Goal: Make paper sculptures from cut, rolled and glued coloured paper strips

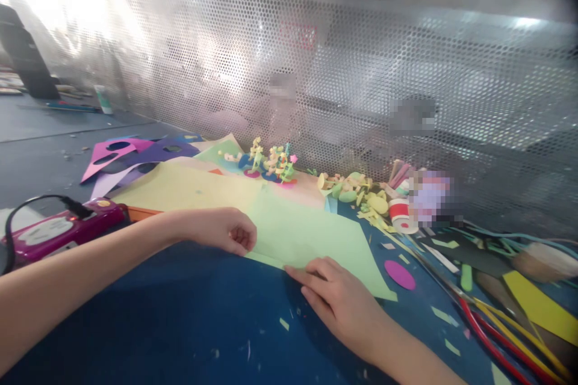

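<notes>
A light green paper sheet [316,234] lies on the dark blue table, with a narrow strip folded along its near edge. My left hand [230,231] is at the left end of that edge, fingers curled, thumb and fingertips pinching the paper. Further right, my right hand [334,295] rests with its index finger stretched onto the folded edge and the other fingers partly bent, holding nothing. Under the green sheet's left side is a pale yellow sheet [180,183]. A magenta oval [400,275] lies off the right end.
Red-handled and yellow-handled scissors [487,325] lie at the right among scraps. Small paper figures [280,162] stand behind the sheets, near a red and white roll [401,215]. A magenta power strip [67,228] is at the left. A perforated metal screen [316,72] borders the back.
</notes>
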Motion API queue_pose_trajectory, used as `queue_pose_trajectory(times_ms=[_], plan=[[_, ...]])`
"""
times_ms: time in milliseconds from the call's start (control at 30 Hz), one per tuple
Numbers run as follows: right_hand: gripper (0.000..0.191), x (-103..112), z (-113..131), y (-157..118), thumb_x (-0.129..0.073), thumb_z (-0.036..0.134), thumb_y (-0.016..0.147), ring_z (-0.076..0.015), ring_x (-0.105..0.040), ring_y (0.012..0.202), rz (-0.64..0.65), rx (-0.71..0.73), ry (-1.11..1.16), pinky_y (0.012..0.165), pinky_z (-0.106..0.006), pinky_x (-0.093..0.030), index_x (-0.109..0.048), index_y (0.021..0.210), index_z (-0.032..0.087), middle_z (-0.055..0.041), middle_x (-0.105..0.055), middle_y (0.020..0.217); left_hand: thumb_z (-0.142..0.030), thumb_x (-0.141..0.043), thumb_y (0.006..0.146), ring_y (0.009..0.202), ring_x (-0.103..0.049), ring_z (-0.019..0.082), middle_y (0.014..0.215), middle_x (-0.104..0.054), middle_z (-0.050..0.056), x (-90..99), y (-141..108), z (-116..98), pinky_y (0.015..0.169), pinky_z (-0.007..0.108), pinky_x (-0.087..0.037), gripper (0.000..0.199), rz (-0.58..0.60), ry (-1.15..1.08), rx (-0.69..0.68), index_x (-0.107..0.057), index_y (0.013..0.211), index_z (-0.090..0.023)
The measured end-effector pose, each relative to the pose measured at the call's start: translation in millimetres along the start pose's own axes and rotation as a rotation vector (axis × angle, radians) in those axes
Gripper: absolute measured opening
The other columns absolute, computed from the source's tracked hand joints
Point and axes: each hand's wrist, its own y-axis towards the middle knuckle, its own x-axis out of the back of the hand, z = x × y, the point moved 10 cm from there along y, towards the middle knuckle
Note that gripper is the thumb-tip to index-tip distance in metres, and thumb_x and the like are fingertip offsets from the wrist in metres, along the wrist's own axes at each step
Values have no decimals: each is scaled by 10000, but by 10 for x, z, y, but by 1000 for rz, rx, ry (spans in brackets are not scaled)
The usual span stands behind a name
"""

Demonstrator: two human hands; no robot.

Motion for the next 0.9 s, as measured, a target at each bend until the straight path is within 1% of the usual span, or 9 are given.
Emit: queue_pose_trajectory(times_ms=[133,200,300,367,467,567,733,833,900], plan=[[375,0,-12,14,-361,247,922,-188,-519,852,4,-1,20,752,-344,-480,-478,1274,298,-59,-558,948,-201,-555,752,677,-536,118,764,-586,-2,-10,-2,-41,607,178,-402,148,6,23,-6,-641,873,-190],[370,7,-8,20,-357,243,924,-187,-520,854,5,2,30,754,-341,-478,-486,1267,293,-60,-561,946,-169,-525,770,693,-523,120,777,-557,-2,-26,-14,-111,635,180,-395,247,18,60,-30,-639,982,-222],[364,19,6,25,-357,250,927,-189,-521,868,0,-2,27,758,-337,-475,-486,1264,293,-60,-572,956,-84,-428,797,711,-489,122,784,-496,-1,-73,-42,-234,671,177,-372,449,54,140,-64,-573,1157,-309],[363,14,17,30,-366,264,925,-193,-521,879,4,-12,6,760,-340,-472,-476,1268,303,-57,-577,969,-36,-382,791,727,-474,128,801,-475,5,-102,-53,-290,683,177,-358,534,72,171,-66,-542,1195,-346],[371,-13,44,43,-390,299,915,-200,-524,868,22,-17,-60,735,-339,-469,-456,1279,319,-49,-576,958,-5,-366,768,756,-471,138,835,-467,12,-147,-50,-308,699,185,-346,590,97,193,-36,-532,1201,-369],[379,-24,79,59,-398,323,910,-202,-527,838,29,-2,-121,683,-320,-461,-450,1285,320,-46,-574,916,-2,-370,751,751,-470,138,833,-461,10,-165,-37,-283,694,189,-344,596,92,195,-1,-551,1179,-375],[377,-31,85,74,-368,323,921,-192,-529,819,46,-4,-137,681,-311,-450,-446,1290,314,-44,-565,895,-20,-421,729,717,-480,126,784,-472,-3,-100,-38,-270,678,177,-365,538,9,164,-30,-618,1099,-356],[383,-52,76,71,-349,337,925,-202,-522,832,65,-11,-145,684,-325,-448,-439,1296,308,-49,-561,914,-51,-470,743,724,-500,125,775,-508,-4,-61,-44,-223,684,182,-376,461,6,145,-47,-653,1050,-342],[387,-65,68,66,-338,344,927,-206,-519,837,72,-17,-150,685,-331,-450,-434,1300,306,-52,-561,924,-91,-518,758,756,-500,137,769,-544,-1,-21,-47,-203,725,200,-368,388,2,166,-76,-676,1007,-343]])
